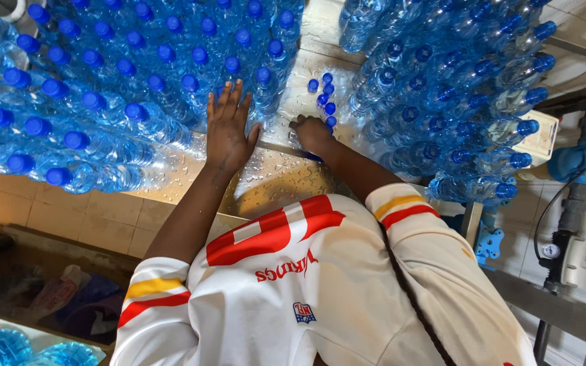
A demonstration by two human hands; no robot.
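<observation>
I see a wet steel table (286, 173) carrying two big crowds of clear water bottles with blue caps. The larger crowd (103, 88) fills the table's left part; the second crowd (456, 102) stands to the right, and a bare strip of metal runs between them. Below the table edge there are beige wall tiles (69, 213), and grey pipework with blue fittings (578, 196) stands at the far right. My left hand (228, 129) lies flat, fingers spread, its fingertips touching the nearest bottles of the larger crowd. My right hand (313, 132) rests knuckles up on the bare strip, fingers curled under; I cannot tell what it pinches, if anything. Just beyond it lies a small cluster of loose blue caps (325, 98), close to the second crowd.
</observation>
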